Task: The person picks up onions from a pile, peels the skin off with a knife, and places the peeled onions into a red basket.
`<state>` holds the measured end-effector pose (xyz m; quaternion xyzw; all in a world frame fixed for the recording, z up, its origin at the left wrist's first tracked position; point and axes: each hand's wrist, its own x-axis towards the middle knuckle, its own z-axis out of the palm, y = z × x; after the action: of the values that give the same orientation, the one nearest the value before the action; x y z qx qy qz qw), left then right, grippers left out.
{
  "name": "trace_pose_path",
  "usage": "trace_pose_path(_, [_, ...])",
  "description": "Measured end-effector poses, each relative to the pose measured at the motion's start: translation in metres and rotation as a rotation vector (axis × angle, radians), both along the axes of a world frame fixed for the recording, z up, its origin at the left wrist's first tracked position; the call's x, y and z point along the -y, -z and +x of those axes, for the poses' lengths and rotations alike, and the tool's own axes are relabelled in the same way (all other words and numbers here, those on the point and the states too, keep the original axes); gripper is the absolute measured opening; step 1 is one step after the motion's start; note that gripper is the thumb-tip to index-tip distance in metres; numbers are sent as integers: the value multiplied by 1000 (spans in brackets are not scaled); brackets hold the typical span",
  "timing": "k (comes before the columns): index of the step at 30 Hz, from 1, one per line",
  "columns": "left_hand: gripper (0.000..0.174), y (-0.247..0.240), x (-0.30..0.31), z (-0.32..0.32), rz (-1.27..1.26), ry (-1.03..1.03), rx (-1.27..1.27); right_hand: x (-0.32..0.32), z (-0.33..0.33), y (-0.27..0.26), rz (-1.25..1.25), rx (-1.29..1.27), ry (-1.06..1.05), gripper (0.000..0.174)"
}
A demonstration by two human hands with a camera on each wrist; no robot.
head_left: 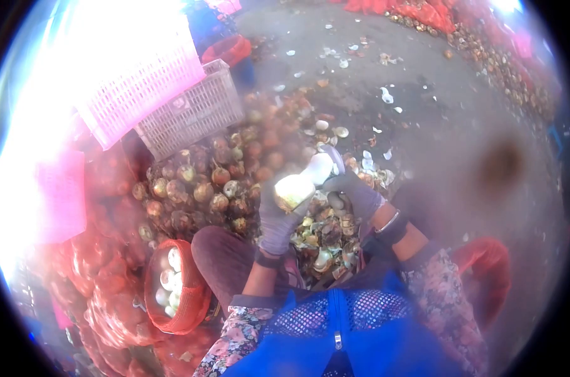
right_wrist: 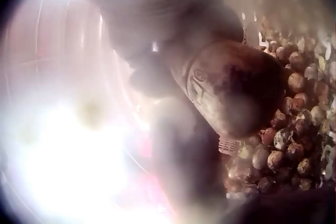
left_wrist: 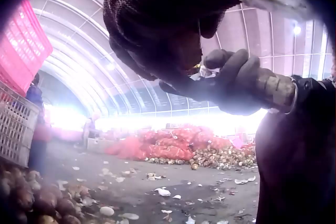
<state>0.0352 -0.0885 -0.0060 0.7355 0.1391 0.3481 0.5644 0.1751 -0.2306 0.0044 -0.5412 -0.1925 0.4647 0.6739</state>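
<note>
In the head view the gloved left hand grips a pale, peeled-looking onion in front of the lap. The gloved right hand is close on its right, fingers curled round something mostly hidden. Between the hands is a bright white piece, with a thin greyish curved edge beside it. The left wrist view shows the dark left hand above and the right hand meeting it, fingers bent. Blur and glare hide the right hand's grip in the right wrist view.
Unpeeled onions are heaped ahead and left, beside stacked crates. Skins lie between the legs. A red basket at the left knee holds white onions. Red net sacks lie left; red netting is at the right.
</note>
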Motion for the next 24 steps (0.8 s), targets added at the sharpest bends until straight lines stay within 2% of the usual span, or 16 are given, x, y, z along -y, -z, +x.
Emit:
trace_pose_path(2, [66, 0, -3, -1, 199, -13, 4, -6, -6, -5, -21, 53, 70, 29])
trace_pose_path(3, [65, 1, -4, 0, 298, -17, 13, -8, -9, -4, -26, 177, 117, 30])
trace_pose_path(4, [65, 0, -4, -1, 312, -18, -65, -10, -12, 2, -7, 408, 186, 32])
trace_pose_path(5, [66, -5, -5, -1, 562, -56, -106, -15, -12, 15, 11, 700, 282, 35])
trace_pose_path(6, [64, -6, -4, 0, 604, -101, -137, -19, -12, 25, 36, 964, 377, 37])
trace_pose_path(7, [63, -3, -1, -2, 640, -146, -170, -14, -27, 3, 27, 851, 423, 41])
trace_pose_path(9, [59, 22, -9, 0, 554, -138, -221, -11, -26, 9, 56, 1107, 351, 44])
trace_pose_path(10, [56, 21, -6, 0, 545, -148, -201, -14, -26, 10, 36, 1117, 384, 44])
trace_pose_path(13, [53, 9, 3, -2, 357, -64, -163, -9, -21, -8, -116, 551, 428, 38])
trace_pose_path(14, [50, 11, 5, 0, 243, -18, -93, -14, -10, 0, -208, 523, 507, 31])
trace_pose_path(17, [50, -6, 12, -2, -7, 19, -101, -10, 4, 4, -168, 191, 542, 26])
trace_pose_path(18, [50, -10, 12, -2, -61, 10, -102, -5, 3, 0, -54, 166, 512, 29])
trace_pose_path(21, [51, -4, 10, 1, -46, -79, -92, -1, 2, -11, -120, 172, 347, 40])
trace_pose_path(22, [51, 7, 5, 2, -11, -92, -82, 4, -9, -24, -88, 219, 234, 56])
trace_pose_path(24, [53, 13, 1, 0, 92, -76, -97, -11, -19, -7, -76, 475, 139, 61])
